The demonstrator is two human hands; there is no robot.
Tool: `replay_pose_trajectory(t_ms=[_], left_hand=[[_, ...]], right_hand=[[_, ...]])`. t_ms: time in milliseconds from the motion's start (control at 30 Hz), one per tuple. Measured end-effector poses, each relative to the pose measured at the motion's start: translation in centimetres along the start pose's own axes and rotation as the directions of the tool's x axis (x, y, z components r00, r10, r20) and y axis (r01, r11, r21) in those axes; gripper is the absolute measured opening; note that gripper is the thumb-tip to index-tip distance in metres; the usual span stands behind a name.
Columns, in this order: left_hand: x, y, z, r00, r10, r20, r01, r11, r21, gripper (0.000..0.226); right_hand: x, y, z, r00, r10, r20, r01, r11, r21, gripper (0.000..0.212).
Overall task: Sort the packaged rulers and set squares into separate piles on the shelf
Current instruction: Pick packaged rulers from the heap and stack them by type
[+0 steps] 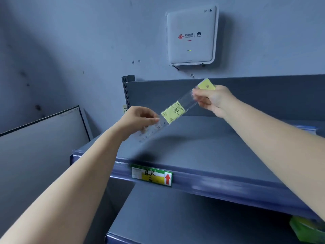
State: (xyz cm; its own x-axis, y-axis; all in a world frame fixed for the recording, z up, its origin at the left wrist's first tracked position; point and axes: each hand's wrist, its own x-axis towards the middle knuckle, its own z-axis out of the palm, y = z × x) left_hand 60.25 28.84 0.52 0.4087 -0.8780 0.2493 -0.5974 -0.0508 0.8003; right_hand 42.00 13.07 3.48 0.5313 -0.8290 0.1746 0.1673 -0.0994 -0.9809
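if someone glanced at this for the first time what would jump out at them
First, the packaged ruler, clear with a yellow label, held slanted in the air above the grey shelf: the left hand pinches its lower end and the right hand its upper end by the yellow header. Next, the white wifi router on the wall above, and the green and yellow price tag with a red arrow on the shelf's front edge.

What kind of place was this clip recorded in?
Probably a shop or its stockroom: grey metal shelving with a price label clipped on its front edge, a packaged ruler held over it, and a WiFi router on the wall.
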Motion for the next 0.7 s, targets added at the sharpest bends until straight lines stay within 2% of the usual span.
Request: replay_pose_trajectory(t_ms=[100,167,200,267,333,400,500,600,700], left_hand=[[0.4,-0.8,-0.7,0.985,-0.104,-0.135,0.066,0.963,-0.262,0.012],[0.5,-1.2,-0.7,0.969,-0.193,-0.153,0.139,0.943,-0.303,0.014],[0.6,-1.6,-0.6,0.960,-0.237,-0.146,0.201,0.953,-0.225,0.014],[0.7,-2.2,-0.5,0.943,-0.293,-0.159,0.309,0.947,0.089,0.016],[1.0,-2.4,-0.2,0.945,-0.234,-0.227,0.297,0.907,0.299,0.015],[1.3,-1.5,0.5,0.955,-0.155,-0.253,0.241,0.902,0.358,0.011],[2.1,1.1,2.8,0.970,-0.029,-0.240,0.153,0.842,0.517,0.022],[2.9,4.4,6.6,0.977,0.121,-0.178,0.034,0.730,0.683,0.030],[3.6,7.7,11.4,0.971,0.221,-0.089,-0.074,0.636,0.768,0.035]], right_hand=[[1.5,0.4,1.4,0.995,0.066,-0.069,-0.068,0.997,-0.041,0.045],[1.9,0.8,1.8,0.991,0.110,-0.082,-0.123,0.976,-0.180,0.050],[2.0,1.1,1.8,0.990,0.121,-0.071,-0.135,0.954,-0.268,0.043],[1.9,1.5,1.6,0.993,0.109,-0.047,-0.118,0.886,-0.448,0.037],[1.8,1.7,1.0,1.000,0.013,-0.026,-0.027,0.796,-0.604,0.036],[1.5,1.4,0.3,0.995,-0.093,0.027,0.082,0.663,-0.744,0.030],[0.3,0.7,-1.6,0.973,-0.185,0.140,0.199,0.358,-0.912,0.026],[-1.5,-0.2,-4.7,0.935,-0.259,0.243,0.259,0.030,-0.965,0.029],[-3.4,-1.0,-9.2,0.916,-0.282,0.284,0.236,-0.195,-0.952,0.030]])
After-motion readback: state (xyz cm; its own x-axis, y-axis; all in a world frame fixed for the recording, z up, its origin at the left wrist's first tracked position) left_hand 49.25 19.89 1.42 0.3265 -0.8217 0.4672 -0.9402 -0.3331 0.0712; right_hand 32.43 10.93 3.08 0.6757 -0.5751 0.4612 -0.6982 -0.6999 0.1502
